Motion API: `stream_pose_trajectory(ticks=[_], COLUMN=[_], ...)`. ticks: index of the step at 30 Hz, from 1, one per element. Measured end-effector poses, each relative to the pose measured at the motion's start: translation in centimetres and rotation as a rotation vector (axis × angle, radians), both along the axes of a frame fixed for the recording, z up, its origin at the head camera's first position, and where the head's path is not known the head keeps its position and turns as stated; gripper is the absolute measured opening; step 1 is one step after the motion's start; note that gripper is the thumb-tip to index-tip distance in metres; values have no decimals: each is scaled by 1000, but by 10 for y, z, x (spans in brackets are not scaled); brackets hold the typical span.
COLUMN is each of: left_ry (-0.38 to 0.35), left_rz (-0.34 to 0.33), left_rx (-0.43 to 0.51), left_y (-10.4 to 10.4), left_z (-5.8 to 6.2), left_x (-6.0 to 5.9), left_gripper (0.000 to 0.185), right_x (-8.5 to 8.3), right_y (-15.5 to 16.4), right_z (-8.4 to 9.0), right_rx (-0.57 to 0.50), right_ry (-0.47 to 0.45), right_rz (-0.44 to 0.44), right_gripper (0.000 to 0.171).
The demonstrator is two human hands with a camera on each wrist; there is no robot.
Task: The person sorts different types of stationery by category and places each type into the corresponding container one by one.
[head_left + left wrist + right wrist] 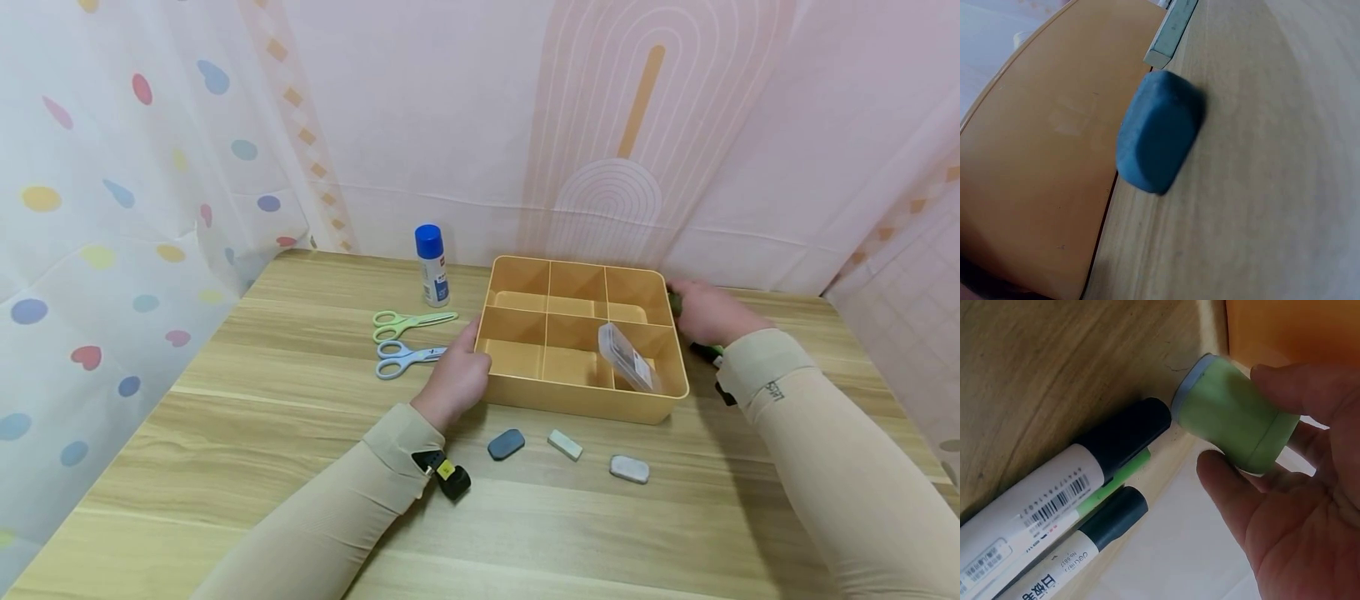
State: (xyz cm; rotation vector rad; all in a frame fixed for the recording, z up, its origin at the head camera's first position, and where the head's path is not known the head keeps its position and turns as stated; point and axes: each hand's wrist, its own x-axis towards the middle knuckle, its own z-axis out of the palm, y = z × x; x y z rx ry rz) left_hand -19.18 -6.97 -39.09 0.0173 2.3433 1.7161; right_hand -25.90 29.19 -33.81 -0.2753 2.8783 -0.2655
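Note:
A yellow-orange divided storage box (585, 400) stands on the wooden table. My left hand (456, 379) holds the box at its front left corner, one finger lying along the left wall; its other fingers are hidden. Beyond the right wall, my right hand (716, 312) pinches a short green cylinder (1232, 415) with a grey-blue rim between thumb and fingers. Close to that hand lie a thick black-capped marker (1122, 434), a whiteboard marker (1113, 515) with a dark cap, and a bright green item (1116, 481) between them. A clear plastic case (628, 358) leans inside the box.
Left of the box stand a blue-capped glue stick (432, 265), green scissors (408, 323) and blue scissors (401, 358). In front lie a dark blue eraser-like block (506, 444), a pale green bar (565, 444) and a light grey block (629, 468). A patterned curtain (420, 125) hangs behind.

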Motion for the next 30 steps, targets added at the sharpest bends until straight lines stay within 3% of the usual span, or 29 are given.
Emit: stream_pose_trajectory(ticks=[16, 30], left_ry=[14, 18], left_rz=[-6, -9], left_rx=[19, 24], left_y=[0, 0], left_z=[-4, -5], left_x=[-2, -3], left_gripper=[78, 78], right_x=[0, -4], right_y=[-2, 0], right_z=[-8, -14], right_rx=[34, 18], right_ry=[67, 76], right_rz=[35, 35], right_gripper=[51, 50])
